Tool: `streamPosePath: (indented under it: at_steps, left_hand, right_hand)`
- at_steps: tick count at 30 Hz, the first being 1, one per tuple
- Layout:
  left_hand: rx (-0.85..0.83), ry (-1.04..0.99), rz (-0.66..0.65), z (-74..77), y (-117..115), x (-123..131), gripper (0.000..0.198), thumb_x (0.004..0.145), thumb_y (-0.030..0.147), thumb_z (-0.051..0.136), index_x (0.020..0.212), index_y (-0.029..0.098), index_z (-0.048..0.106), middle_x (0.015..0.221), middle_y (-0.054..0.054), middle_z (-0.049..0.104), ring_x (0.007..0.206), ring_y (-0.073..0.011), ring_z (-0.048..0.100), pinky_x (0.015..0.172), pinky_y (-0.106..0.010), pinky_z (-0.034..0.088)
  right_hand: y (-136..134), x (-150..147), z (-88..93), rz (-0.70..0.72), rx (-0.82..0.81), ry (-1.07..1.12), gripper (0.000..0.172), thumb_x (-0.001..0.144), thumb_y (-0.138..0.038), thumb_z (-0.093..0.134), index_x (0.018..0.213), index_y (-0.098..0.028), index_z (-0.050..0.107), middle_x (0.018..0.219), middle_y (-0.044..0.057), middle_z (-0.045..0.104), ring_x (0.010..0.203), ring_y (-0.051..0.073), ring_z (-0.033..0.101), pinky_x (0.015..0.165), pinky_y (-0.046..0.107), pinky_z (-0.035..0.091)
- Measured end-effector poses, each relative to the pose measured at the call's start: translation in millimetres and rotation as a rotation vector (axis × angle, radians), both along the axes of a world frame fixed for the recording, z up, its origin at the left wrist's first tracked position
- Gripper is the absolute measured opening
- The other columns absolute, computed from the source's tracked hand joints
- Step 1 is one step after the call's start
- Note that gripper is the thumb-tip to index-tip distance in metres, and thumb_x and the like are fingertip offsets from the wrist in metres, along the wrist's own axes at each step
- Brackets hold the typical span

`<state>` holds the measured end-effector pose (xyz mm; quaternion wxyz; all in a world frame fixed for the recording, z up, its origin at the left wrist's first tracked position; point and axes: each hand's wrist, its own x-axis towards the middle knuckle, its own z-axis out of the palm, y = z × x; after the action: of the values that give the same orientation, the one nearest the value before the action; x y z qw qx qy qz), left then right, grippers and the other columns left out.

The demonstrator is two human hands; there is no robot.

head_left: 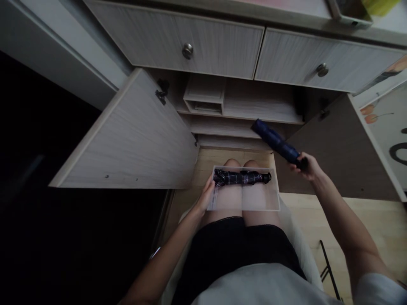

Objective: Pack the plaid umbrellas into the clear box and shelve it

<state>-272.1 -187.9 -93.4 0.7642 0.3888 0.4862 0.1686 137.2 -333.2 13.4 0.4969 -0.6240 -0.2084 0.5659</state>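
Note:
My right hand (307, 166) is closed round the dark handle end of a folded blue umbrella (276, 142), held in the air in front of the open cabinet. The umbrella slants up and to the left, toward the shelves. On my thighs rests a clear plastic box (244, 203). Inside it, along the far side, lies a folded plaid umbrella (237, 178) with a black handle at its right end. My left hand (207, 192) grips the left wall of the box; part of its fingers is hidden.
The left cabinet door (136, 135) and right cabinet door (333, 148) stand open on both sides of my knees. Between them are shelves (254, 101), with a small box-like organizer (203, 99) on the upper one. Two drawers with round knobs (187, 51) run above.

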Motion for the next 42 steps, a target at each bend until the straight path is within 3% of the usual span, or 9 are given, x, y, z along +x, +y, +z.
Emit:
streamPosePath:
  at_steps: [4,11,20,25,31,34,37,40,42]
  left_hand:
    - [0.031,-0.024,-0.017,-0.3,-0.5,0.6,0.069,0.092,0.063,0.07,0.155,0.038,0.056,0.167,-0.004,0.049,0.146,-0.0357,0.053,0.122,-0.058,0.041]
    - [0.207,-0.039,-0.043,6.1,-2.1,4.6,0.081,0.087,0.075,0.066,0.155,0.032,0.058,0.173,-0.004,0.038,0.164,-0.031,0.023,0.135,-0.046,0.016]
    - [0.254,0.021,-0.047,10.4,0.0,3.7,0.074,0.091,0.068,0.063,0.156,0.031,0.057,0.17,-0.001,0.042,0.165,-0.029,0.021,0.135,-0.044,0.016]
    - [0.24,0.013,-0.048,10.4,-1.0,8.2,0.081,0.089,0.071,0.065,0.157,0.029,0.055,0.172,-0.003,0.04,0.165,-0.0296,0.022,0.135,-0.043,0.016]
    - [0.227,-0.011,-0.062,12.3,-1.3,5.1,0.08,0.09,0.072,0.063,0.158,0.03,0.054,0.173,-0.004,0.038,0.164,-0.0301,0.023,0.135,-0.044,0.018]
    - [0.24,0.003,-0.064,10.0,-1.1,3.0,0.083,0.089,0.073,0.063,0.158,0.029,0.053,0.173,-0.005,0.036,0.165,-0.0304,0.022,0.135,-0.044,0.017]
    - [0.244,0.003,-0.054,6.9,0.0,3.2,0.082,0.089,0.073,0.064,0.158,0.03,0.053,0.173,-0.004,0.036,0.165,-0.0309,0.022,0.135,-0.045,0.017]
    - [0.245,0.003,-0.053,6.0,1.0,4.1,0.079,0.09,0.072,0.064,0.156,0.03,0.056,0.172,-0.004,0.04,0.164,-0.0312,0.022,0.135,-0.045,0.018]
    - [0.245,0.021,-0.047,7.0,0.9,4.5,0.083,0.088,0.073,0.065,0.157,0.027,0.056,0.171,-0.006,0.041,0.164,-0.0323,0.023,0.135,-0.045,0.018]
  right_hand:
    - [-34.0,-44.1,19.8,0.253,-0.032,0.029,0.045,0.064,-0.028,0.062,0.108,-0.02,0.058,0.068,-0.003,0.058,0.048,0.012,0.049,0.041,0.022,0.038]
    - [-3.0,-88.1,23.9,0.771,0.014,-0.262,0.049,0.071,-0.018,0.057,0.12,-0.019,0.066,0.081,-0.002,0.064,0.059,0.012,0.055,0.056,0.024,0.049]
    - [0.3,-101.8,-30.1,1.039,0.289,-1.006,0.065,0.076,-0.004,0.062,0.139,-0.016,0.062,0.117,0.015,0.068,0.104,0.029,0.068,0.096,0.047,0.057]
    - [-2.3,-109.9,-44.9,1.108,0.069,-1.339,0.056,0.085,-0.006,0.062,0.139,-0.021,0.064,0.125,0.017,0.068,0.109,0.029,0.072,0.093,0.039,0.059]
    - [13.6,-130.2,-28.7,1.197,-0.14,-1.374,0.045,0.087,-0.016,0.073,0.131,-0.019,0.068,0.122,0.02,0.073,0.102,0.033,0.076,0.08,0.037,0.058]
    - [43.0,-96.3,-11.4,1.112,-0.068,-1.216,0.044,0.083,-0.029,0.081,0.125,-0.024,0.069,0.122,0.013,0.075,0.101,0.031,0.075,0.081,0.036,0.057]
    - [85.8,-25.7,2.0,0.723,-0.104,-1.288,0.025,0.094,-0.034,0.069,0.117,-0.024,0.07,0.115,0.01,0.075,0.099,0.026,0.073,0.084,0.034,0.055]
    - [125.8,55.2,5.8,0.317,-0.364,-1.439,0.036,0.097,-0.029,0.064,0.131,-0.016,0.065,0.132,0.019,0.067,0.11,0.029,0.068,0.091,0.034,0.051]
    - [144.7,98.1,3.6,0.208,-0.548,-1.43,0.045,0.101,-0.025,0.061,0.141,-0.005,0.059,0.139,0.028,0.061,0.113,0.028,0.065,0.093,0.034,0.047]
